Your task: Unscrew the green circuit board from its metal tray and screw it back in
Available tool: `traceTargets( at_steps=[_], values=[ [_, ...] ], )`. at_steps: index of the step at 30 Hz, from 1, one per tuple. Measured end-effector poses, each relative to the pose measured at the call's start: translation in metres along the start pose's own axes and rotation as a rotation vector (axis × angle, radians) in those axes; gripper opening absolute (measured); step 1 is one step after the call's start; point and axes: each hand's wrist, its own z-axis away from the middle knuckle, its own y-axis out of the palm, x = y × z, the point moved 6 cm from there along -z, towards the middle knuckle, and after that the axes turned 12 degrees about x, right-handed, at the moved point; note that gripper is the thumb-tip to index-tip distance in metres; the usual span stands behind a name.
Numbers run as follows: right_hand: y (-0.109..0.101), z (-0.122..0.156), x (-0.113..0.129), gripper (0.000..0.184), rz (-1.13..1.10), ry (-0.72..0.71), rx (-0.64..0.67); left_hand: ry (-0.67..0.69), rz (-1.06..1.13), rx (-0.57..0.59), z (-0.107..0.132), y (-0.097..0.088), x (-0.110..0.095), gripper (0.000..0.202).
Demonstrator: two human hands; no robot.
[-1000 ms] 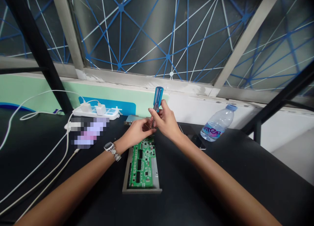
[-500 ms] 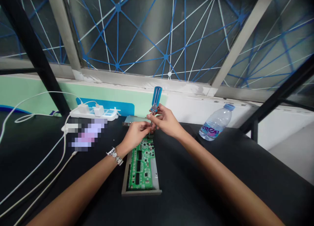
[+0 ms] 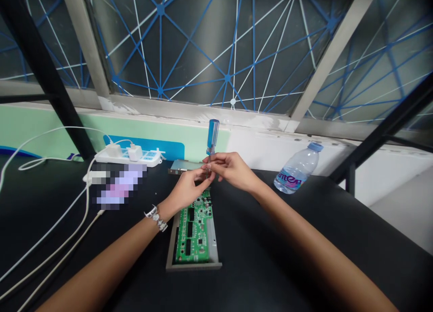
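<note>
A green circuit board lies in a grey metal tray on the black table. Over its far end stands a screwdriver with a clear blue handle, upright, its tip hidden behind the fingers. My right hand pinches the metal shaft just under the handle. My left hand, with a watch on the wrist, has its fingers closed around the lower shaft, close to the board.
A plastic water bottle lies tilted at the right. A white power strip with chargers and white cables is at the left. A flat grey plate lies behind the hands. A dark phone lies near the bottle.
My right hand slid down from the blue handle to the shaft, so the whole handle now shows. The screwdriver stands more upright. My left hand stays at the lower shaft.
</note>
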Motion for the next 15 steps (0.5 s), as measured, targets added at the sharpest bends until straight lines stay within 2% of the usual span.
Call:
traceTargets(
  at_steps=[7, 12, 15],
  values=[
    [0.000, -0.001, -0.002, 0.016, -0.020, -0.063, -0.106, -0.050, -0.023, -0.122, 0.002, -0.005, 0.004, 0.021],
    [0.000, -0.002, -0.007, 0.018, -0.019, -0.091, -0.169, -0.084, 0.091, -0.122, 0.001, -0.005, 0.012, 0.018],
    [0.001, -0.002, -0.007, 0.023, -0.018, -0.059, -0.140, -0.082, 0.146, -0.073, 0.001, -0.003, 0.015, 0.018]
  ],
)
